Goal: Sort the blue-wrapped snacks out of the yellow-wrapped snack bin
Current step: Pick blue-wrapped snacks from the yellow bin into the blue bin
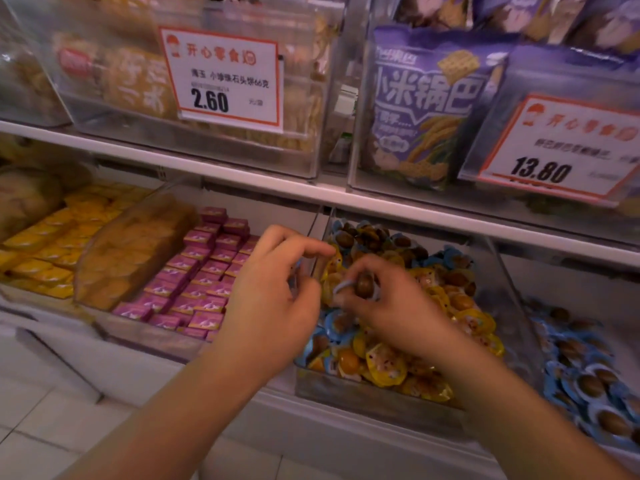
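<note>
Blue-wrapped snack [362,285] within right hand [391,306] grip (pinched)

White shop shelves [242,174] w/ price tags [221,77], pale tiled floor [41,427]

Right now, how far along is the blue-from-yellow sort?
Early to midway. Done: the clear bin on the right already holds blue-wrapped brown snacks, though whether they were sorted there is not shown. In hand: the right hand pinches one blue-wrapped snack; the left hand holds something bluish. Left: blue wrappers still sit among the yellow-wrapped snacks, front and back.
</note>
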Motion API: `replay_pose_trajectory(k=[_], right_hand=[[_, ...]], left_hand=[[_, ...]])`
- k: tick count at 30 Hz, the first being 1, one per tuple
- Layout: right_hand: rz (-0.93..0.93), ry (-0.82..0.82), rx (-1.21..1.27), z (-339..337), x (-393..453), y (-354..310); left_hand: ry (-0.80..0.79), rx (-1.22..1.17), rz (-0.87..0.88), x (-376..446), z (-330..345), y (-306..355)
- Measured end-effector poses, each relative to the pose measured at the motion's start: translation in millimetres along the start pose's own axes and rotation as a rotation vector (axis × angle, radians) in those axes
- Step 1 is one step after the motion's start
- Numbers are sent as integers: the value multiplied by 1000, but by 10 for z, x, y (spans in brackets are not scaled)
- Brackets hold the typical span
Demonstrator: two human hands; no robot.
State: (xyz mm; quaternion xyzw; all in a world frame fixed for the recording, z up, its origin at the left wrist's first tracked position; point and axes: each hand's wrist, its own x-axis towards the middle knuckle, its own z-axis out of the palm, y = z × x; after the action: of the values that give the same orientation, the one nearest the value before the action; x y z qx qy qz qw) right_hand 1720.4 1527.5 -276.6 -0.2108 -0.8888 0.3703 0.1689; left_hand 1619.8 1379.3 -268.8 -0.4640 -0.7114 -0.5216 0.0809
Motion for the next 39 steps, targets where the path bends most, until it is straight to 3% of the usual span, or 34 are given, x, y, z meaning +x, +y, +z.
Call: replay_pose_trajectory(k=[3,5,7,9,16,20,24,27,29,32,34,37,39], right_hand=[[199,178,659,-187,-156,-67],[384,149,1079,-273,-294,-117],[501,48,1314,-360,-442,-161],[502,-15,1397,-434,-568,-169],[368,313,1165,-841,-814,126],[255,455,844,-1287,-913,577],[470,572,548,-1651,-998,1255],[642,437,251,-1819,-1043,1636],[668,482,145,-1866,-1029,1714],[459,679,115,-1788,-941,1510],[242,703,109,-1627,-888,1219],[-131,499,-56,-1193,-897,700],[-309,219,-227,-831,-907,454]], left_hand=[[28,-120,-36,-3,210,159],[15,-198,-65,-22,396,263],[-13,-265,-94,-53,603,381],[-73,-312,-93,-96,804,485],[-459,-452,35,-240,1145,606],[-436,-230,144,-136,1129,526],[-483,30,207,-17,1057,374],[-533,124,180,30,985,280],[-544,132,156,63,924,215],[-469,113,95,83,798,157],[-340,-6,-29,82,697,161],[-269,-223,-212,83,567,175],[-373,-212,-242,37,505,168]])
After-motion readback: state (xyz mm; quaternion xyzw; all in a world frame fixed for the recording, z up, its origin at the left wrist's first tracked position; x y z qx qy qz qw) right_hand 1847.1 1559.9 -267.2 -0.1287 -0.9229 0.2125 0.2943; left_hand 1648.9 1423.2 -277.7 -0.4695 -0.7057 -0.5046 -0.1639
